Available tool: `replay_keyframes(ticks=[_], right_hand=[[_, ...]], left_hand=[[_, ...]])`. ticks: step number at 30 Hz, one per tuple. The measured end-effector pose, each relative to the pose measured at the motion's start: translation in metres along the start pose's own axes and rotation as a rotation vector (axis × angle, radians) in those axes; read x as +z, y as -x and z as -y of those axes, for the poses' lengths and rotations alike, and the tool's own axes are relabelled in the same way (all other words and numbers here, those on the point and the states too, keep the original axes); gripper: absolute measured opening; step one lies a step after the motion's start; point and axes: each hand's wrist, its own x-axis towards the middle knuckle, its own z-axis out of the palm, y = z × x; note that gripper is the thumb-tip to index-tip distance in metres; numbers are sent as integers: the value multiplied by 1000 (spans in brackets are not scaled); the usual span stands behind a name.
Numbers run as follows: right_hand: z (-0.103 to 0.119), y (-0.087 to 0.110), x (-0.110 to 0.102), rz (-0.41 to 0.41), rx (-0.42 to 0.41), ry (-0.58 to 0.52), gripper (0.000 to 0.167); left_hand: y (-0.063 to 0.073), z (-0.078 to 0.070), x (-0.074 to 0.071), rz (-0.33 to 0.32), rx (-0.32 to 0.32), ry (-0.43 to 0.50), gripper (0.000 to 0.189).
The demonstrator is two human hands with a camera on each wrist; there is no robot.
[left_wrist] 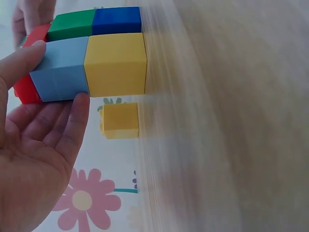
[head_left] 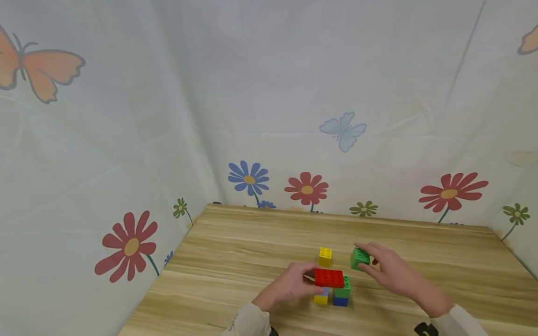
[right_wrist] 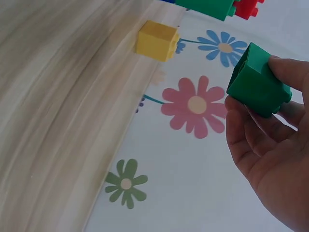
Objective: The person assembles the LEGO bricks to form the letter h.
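My right hand (head_left: 388,268) holds a green toy brick (head_left: 359,259) above the table, thumb and fingers on its sides. In the right wrist view this green brick (right_wrist: 259,79) is tilted, its hollow underside partly showing. My left hand (head_left: 294,281) grips a small brick structure at its upper left. A long red brick (head_left: 329,278) bridges the top of two stacks. One stack is a light blue brick (left_wrist: 60,70) over a yellow brick (left_wrist: 116,65); the other is a green brick (left_wrist: 72,24) over a dark blue brick (left_wrist: 117,20). The left thumb and fingertips touch the red and light blue bricks.
A loose yellow brick (head_left: 325,256) stands on the wooden table (head_left: 235,242), just behind the structure. White cloth (head_left: 269,93) printed with flowers and butterflies hangs along the table's back and sides.
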Motion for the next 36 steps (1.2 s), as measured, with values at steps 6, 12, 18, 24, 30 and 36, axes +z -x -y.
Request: replay_keyframes(ticks=[6, 12, 18, 24, 30, 36], right_hand=[[14, -2, 0, -13, -2, -43, 47], [25, -3, 5, -48, -51, -73, 39], [35, -5, 11, -34, -68, -85, 37], [42, -9, 19, -24, -107, -87, 38], [45, -12, 27, -28, -152, -102, 38], [48, -15, 31, 19, -135, -115, 41]], left_hand=[[0, 3, -1, 15, 19, 14, 31], [0, 3, -1, 25, 35, 23, 29], [0, 1, -1, 29, 56, 19, 30], [0, 1, 1, 32, 72, 24, 32], [-1, 2, 2, 33, 68, 14, 33], [-1, 4, 2, 38, 68, 18, 29]])
